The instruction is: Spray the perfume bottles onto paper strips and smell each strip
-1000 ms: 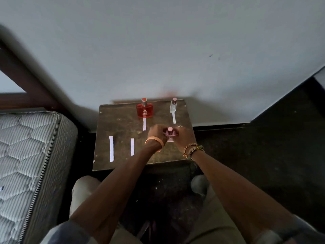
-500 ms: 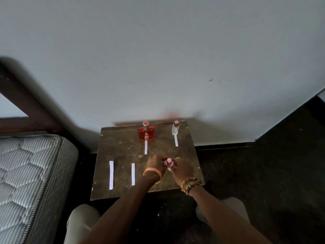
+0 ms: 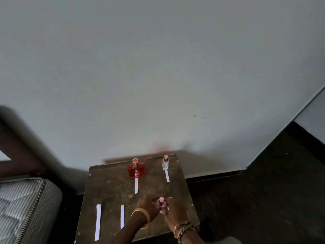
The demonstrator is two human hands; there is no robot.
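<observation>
A small pink perfume bottle (image 3: 161, 203) stands near the front of the brown table (image 3: 109, 189). My left hand (image 3: 146, 206) grips it from the left and my right hand (image 3: 174, 213) holds it from the right; the bottle's lower part is hidden by fingers. A red perfume bottle (image 3: 136, 169) stands at the back with a paper strip (image 3: 136, 185) in front of it. A clear bottle with a pink cap (image 3: 165, 162) stands at the back right, also with a strip (image 3: 167, 175) before it.
Two more white strips (image 3: 97, 222) (image 3: 122, 216) lie at the table's front left. A mattress (image 3: 22, 208) and a dark wooden bed frame (image 3: 15, 155) are to the left. A grey wall is behind the table; dark floor (image 3: 263, 199) lies to the right.
The camera has tilted upward, so the table and both hands sit lower in view. Both hands stay on the pink bottle in the same spot on the table.
</observation>
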